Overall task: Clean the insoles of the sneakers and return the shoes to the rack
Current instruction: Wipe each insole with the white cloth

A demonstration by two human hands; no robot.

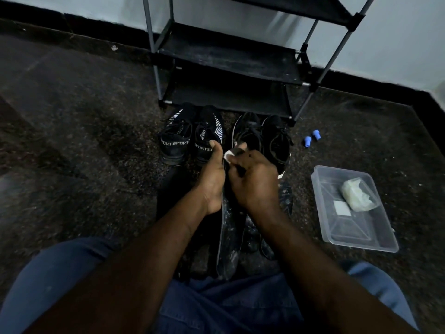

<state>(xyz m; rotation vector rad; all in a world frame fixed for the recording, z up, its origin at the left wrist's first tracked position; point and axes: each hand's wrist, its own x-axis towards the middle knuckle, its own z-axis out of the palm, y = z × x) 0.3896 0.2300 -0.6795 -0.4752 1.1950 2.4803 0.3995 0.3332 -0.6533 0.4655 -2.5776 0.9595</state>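
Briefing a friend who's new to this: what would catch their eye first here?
The two hands at centre: the left hand grips a speckled insole while the right hand pinches a white wipe against it. Beyond them, two pairs of black sneakers stand before the rack, and a clear tub sits at right.

Sneakers (224,136) block rack (228,68) front; tub (337,242) right; left floor (72,141) open
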